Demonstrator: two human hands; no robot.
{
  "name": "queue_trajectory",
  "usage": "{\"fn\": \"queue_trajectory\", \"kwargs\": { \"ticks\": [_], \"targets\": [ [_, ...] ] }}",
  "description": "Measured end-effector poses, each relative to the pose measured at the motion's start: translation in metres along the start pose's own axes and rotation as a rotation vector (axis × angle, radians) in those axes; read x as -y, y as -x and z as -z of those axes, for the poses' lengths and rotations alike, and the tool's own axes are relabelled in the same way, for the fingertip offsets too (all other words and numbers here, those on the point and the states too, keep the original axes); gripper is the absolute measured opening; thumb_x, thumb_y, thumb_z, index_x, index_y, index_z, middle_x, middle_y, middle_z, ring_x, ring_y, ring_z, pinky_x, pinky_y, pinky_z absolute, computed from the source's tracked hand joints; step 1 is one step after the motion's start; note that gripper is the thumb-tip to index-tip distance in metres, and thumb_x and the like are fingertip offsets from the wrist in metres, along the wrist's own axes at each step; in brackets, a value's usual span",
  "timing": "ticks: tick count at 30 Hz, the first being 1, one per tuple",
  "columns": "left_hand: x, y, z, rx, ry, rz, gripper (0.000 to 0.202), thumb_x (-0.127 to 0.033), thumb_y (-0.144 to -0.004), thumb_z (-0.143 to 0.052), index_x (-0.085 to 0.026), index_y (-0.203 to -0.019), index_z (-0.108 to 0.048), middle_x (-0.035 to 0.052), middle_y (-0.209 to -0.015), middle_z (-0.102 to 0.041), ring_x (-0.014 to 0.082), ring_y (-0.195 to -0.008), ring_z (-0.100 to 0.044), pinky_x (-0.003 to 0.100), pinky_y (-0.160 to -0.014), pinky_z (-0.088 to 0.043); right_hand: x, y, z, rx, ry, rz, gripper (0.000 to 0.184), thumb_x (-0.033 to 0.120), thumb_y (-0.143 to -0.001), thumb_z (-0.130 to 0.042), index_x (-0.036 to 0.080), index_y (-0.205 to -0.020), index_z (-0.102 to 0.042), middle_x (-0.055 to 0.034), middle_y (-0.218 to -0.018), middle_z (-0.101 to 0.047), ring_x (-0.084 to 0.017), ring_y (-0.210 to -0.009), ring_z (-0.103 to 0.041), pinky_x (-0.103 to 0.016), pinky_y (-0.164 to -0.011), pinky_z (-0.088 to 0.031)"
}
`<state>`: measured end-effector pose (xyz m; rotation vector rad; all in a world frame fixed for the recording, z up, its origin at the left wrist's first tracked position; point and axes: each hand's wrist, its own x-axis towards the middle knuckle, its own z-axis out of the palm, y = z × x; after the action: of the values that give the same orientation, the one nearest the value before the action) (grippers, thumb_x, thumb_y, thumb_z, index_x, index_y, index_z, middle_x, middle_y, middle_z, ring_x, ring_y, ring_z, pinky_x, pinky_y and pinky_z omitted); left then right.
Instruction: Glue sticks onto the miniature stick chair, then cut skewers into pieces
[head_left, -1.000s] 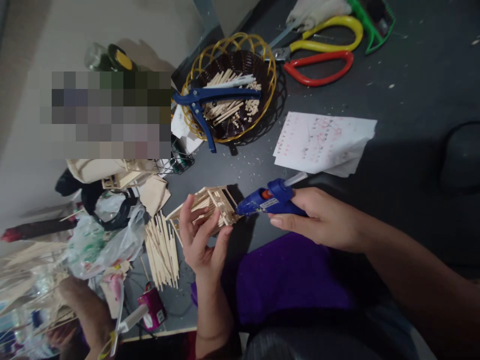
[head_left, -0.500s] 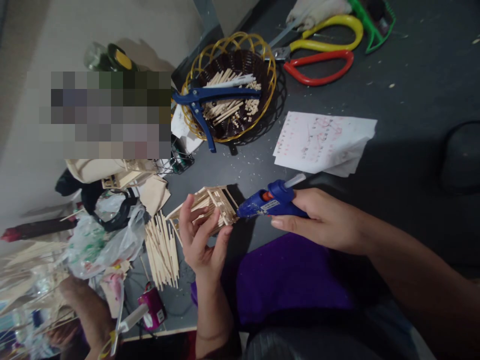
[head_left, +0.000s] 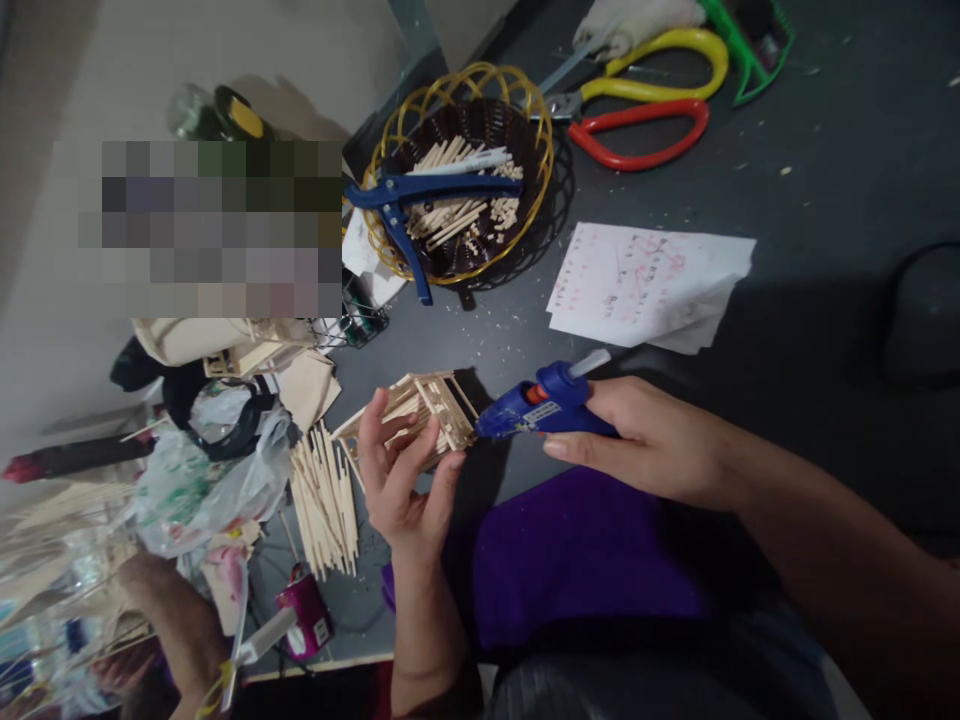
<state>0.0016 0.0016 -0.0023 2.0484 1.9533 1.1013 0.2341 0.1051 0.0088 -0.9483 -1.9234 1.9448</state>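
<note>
My left hand [head_left: 409, 480] grips a small frame built of thin wooden sticks [head_left: 448, 408], tilted above the dark table. Its fingers and thumb close around the near side and hide part of it. In my right hand [head_left: 645, 435] is a blue glue gun [head_left: 536, 405] with a clear glue stick poking out of its back. The gun's nozzle is at the right edge of the frame; whether it touches cannot be made out. A pile of loose wooden sticks [head_left: 326, 500] lies left of my left hand.
Beyond my hands stands a gold-rimmed basket [head_left: 541, 215] with cut sticks and a blue cutter [head_left: 450, 187]. Red-and-yellow-handled shears [head_left: 637, 135] and a paper sheet [head_left: 649, 285] lie to its right. Plastic bags [head_left: 195, 490] and a co-worker's arm [head_left: 176, 620] are at left.
The glue gun has shifted very slightly to the right. My left hand and the stick frame look the same.
</note>
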Motion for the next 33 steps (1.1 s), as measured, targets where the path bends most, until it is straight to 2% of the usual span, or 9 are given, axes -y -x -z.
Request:
{"fn": "queue_trajectory", "kwargs": {
  "ticks": [13,22,33],
  "targets": [
    [0.0001,0.0005,0.0003,0.000,-0.034,0.007,0.029,-0.027,-0.080,-0.071,-0.024,-0.109,-0.067,0.0103,-0.145,-0.045,0.0220,-0.104,-0.061,0.042,-0.084,-0.055,-0.0032,-0.0006,-0.0009,-0.024,-0.036,-0.007,0.023,0.037,-0.086,-0.055,0.017,-0.082,-0.064,-0.0013,-0.072,-0.064,-0.016,-0.069,-0.056,-0.024,-0.062,-0.041],
    [0.0008,0.0004,-0.0003,-0.003,-0.012,0.004,0.031,-0.025,-0.079,-0.072,-0.024,-0.110,-0.067,0.0105,-0.145,-0.045,0.0220,-0.104,-0.061,0.042,-0.084,-0.055,-0.0025,0.0010,0.0017,0.013,-0.049,-0.014,0.025,0.040,-0.086,-0.055,0.016,-0.087,-0.065,0.0001,-0.069,-0.061,-0.014,-0.063,-0.051,-0.023,-0.058,-0.038],
    [-0.0015,0.0000,0.0003,0.002,-0.050,0.020,0.028,-0.030,-0.081,-0.070,-0.022,-0.107,-0.068,0.0109,-0.144,-0.046,0.0213,-0.102,-0.062,0.042,-0.085,-0.055,-0.0015,0.0001,0.0023,0.034,0.000,0.018,0.026,0.041,-0.088,-0.054,0.018,-0.089,-0.065,-0.0016,-0.076,-0.066,-0.018,-0.072,-0.059,-0.025,-0.065,-0.042]
  ]
}}
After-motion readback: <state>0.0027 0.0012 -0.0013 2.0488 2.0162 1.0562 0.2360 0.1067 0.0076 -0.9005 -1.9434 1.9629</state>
